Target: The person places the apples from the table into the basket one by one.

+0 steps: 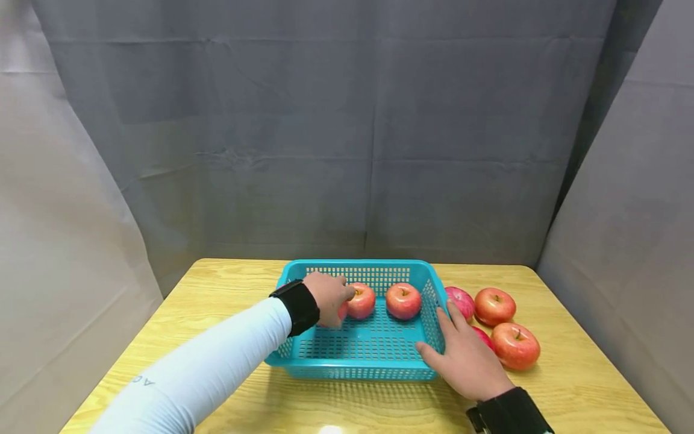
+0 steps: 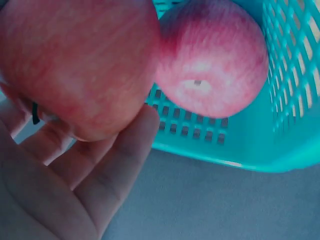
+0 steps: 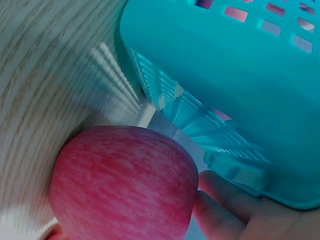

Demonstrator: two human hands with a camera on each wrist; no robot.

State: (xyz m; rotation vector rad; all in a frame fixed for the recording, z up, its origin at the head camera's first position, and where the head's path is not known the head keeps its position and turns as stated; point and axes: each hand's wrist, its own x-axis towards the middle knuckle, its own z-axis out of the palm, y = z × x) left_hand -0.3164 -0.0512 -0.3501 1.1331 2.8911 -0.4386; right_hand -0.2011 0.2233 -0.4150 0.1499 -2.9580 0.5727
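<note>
My left hand (image 1: 328,296) reaches into a turquoise plastic basket (image 1: 358,365) and holds a red apple (image 2: 80,65), its fingers bent against the fruit's side. In the left wrist view, a second apple (image 2: 215,65) lies beside the held one, close to the basket wall. Two more apples show in the head view, one (image 1: 362,301) by my left fingertips and another (image 1: 403,301) further right. My right hand (image 1: 470,360) rests on the basket's right rim, fingers extended. Its fingertips (image 3: 212,205) are right beside a red apple (image 3: 125,182) outside the basket.
Several apples lie on the wooden table (image 1: 233,283) right of the basket, including one at the back (image 1: 495,306) and one nearer (image 1: 516,346). Grey cloth (image 1: 282,132) hangs behind the table, and paler cloth hangs on both sides.
</note>
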